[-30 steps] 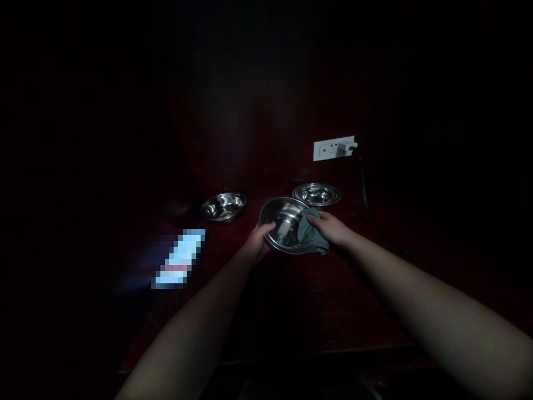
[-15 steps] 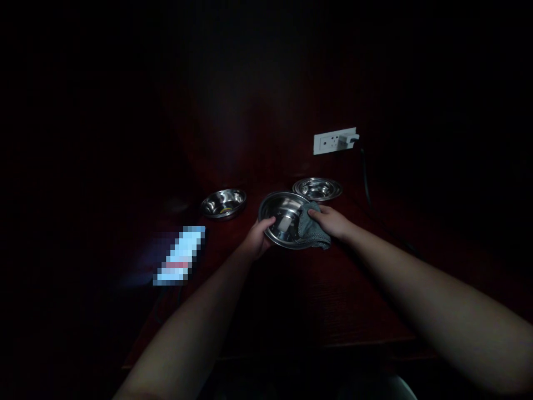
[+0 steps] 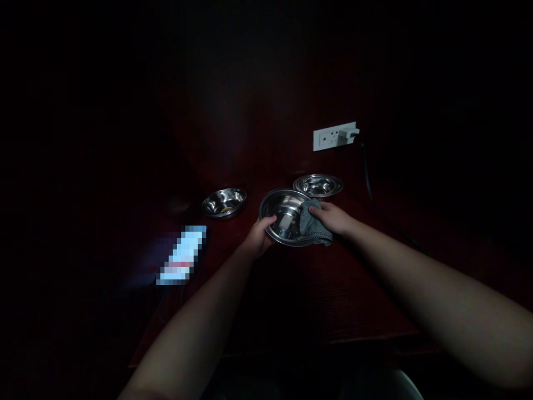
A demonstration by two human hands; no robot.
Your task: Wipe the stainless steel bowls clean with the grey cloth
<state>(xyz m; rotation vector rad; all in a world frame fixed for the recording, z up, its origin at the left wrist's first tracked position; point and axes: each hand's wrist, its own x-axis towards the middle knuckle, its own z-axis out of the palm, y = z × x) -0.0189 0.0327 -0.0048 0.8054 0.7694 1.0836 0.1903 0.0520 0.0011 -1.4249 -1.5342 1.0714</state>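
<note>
A shiny steel bowl (image 3: 285, 214) is tilted toward me above the dark red table. My left hand (image 3: 259, 236) grips its left edge, thumb over the rim and fingers underneath. On the bowl's right side, my right hand (image 3: 328, 216) pinches a grey-green cloth (image 3: 313, 225) that is folded over the rim and lies against the inner wall. The right fingers behind the cloth are hidden. Behind the held bowl, to the left, stands another steel bowl (image 3: 225, 203) with a yellow patch inside. Steel dishes (image 3: 318, 185), seemingly stacked, stand behind to the right.
A lit, blurred-out screen (image 3: 183, 258) lies on the left of the table (image 3: 333, 300). At the back wall is a white socket plate (image 3: 327, 138) with a plug in it, and a dark cable (image 3: 366, 172) hangs down beside it. Surroundings are very dark.
The view has shifted slightly. Both hands keep their hold on the bowl and the cloth, and the cloth stays at the right rim with hardly any movement.
</note>
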